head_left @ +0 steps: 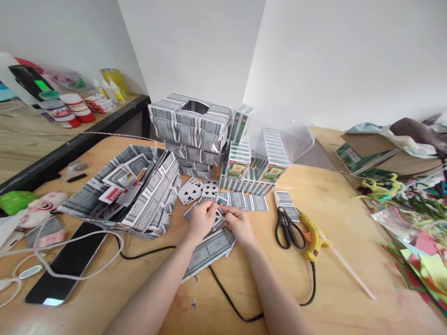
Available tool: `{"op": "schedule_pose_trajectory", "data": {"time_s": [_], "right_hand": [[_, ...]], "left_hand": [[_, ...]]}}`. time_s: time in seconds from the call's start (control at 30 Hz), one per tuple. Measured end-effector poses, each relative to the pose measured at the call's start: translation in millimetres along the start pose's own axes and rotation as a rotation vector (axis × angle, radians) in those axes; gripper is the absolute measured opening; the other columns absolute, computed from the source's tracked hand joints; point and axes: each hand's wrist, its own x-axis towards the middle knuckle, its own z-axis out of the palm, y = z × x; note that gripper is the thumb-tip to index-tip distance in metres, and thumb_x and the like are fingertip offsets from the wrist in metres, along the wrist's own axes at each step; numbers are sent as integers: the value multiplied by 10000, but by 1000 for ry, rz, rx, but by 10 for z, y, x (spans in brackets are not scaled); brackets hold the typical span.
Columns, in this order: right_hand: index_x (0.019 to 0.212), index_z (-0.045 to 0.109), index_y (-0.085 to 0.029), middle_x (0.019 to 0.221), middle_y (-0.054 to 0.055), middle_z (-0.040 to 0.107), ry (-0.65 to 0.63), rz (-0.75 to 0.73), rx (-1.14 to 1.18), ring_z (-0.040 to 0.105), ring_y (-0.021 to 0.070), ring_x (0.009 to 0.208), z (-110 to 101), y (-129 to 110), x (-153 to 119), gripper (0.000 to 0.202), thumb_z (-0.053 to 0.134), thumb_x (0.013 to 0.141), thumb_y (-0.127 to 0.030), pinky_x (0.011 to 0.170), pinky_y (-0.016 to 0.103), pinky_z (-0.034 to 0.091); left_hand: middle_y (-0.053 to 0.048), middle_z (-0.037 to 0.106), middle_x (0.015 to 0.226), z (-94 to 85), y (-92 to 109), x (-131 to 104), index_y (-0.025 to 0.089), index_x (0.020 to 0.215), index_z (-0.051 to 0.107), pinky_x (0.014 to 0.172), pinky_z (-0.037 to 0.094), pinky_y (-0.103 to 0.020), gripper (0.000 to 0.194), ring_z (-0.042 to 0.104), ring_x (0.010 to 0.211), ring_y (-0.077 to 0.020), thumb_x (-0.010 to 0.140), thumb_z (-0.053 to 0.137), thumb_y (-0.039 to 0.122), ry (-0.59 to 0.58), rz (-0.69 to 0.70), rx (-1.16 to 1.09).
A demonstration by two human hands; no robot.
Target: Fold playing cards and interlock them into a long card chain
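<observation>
My left hand [203, 217] and my right hand [239, 225] meet at the middle of the table, fingertips pinched close together. Between them shows part of a playing card [218, 218] with black club marks, mostly covered by the fingers. Just below the hands lies a strip of joined grey-patterned cards [208, 253]. Beyond them, two club cards [191, 190] lie face up, and a row of cards [258, 203] lies face down. A box built of folded cards [195, 122] stands behind.
On the left sits a basket made of cards [159, 195] holding loose cards, near a phone [66, 265] and white cable. Stacked card packs [274, 158] stand at the back. Black scissors [289, 228] and a yellow glue gun [314, 237] with a cord lie right. Paper scraps [422, 265] fill the right edge.
</observation>
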Motion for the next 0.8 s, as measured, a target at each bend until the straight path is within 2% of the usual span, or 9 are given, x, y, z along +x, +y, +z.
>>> {"op": "schedule_pose_trajectory", "data": {"time_s": [0.13, 0.23, 0.3, 0.5, 0.63, 0.8], "right_hand": [[876, 675, -156, 552, -32, 553, -73, 9, 24, 442, 64, 468, 18, -13, -16, 306, 491, 633, -165, 516, 203, 421], [880, 670, -166, 644, -10, 604, -94, 33, 77, 516, 82, 566, 19, -29, -20, 295, 508, 634, -167, 618, 231, 458], [877, 664, -170, 688, 2, 624, -93, 36, 107, 548, 93, 612, 25, -39, -19, 275, 531, 637, -179, 633, 231, 466], [783, 638, -171, 664, -7, 625, 60, -25, -9, 561, 97, 550, 47, -52, 4, 185, 625, 661, -309, 551, 224, 484], [743, 629, -168, 595, -12, 605, 145, -102, -101, 557, 117, 515, 10, -46, 23, 225, 632, 657, -375, 530, 254, 497], [791, 627, -169, 661, -1, 636, 89, -110, -136, 587, 129, 564, 2, -68, 8, 202, 603, 675, -332, 571, 270, 508]], "left_hand": [[8, 562, 526, -23, -4, 11, 150, 757, 657, 492, 341, -189, 304, 472, 502, -100, 802, 430, 347, 23, -27, -35], [9, 562, 509, -27, 5, 12, 151, 778, 667, 485, 349, -190, 292, 466, 487, -100, 795, 444, 340, 40, -44, -49], [-2, 603, 560, -22, 14, 9, 154, 782, 668, 500, 366, -191, 283, 492, 511, -104, 795, 448, 333, 51, -53, -52], [-33, 678, 803, -3, 40, -9, 173, 840, 642, 621, 428, -198, 260, 590, 694, -128, 817, 415, 297, 117, -39, -92], [-34, 676, 812, 7, 40, -17, 186, 843, 626, 633, 429, -207, 198, 595, 715, -138, 783, 468, 290, 99, 35, -11], [-15, 655, 701, 26, 3, -12, 178, 784, 627, 575, 405, -198, 184, 568, 621, -121, 766, 485, 294, 89, 17, 14]]}}
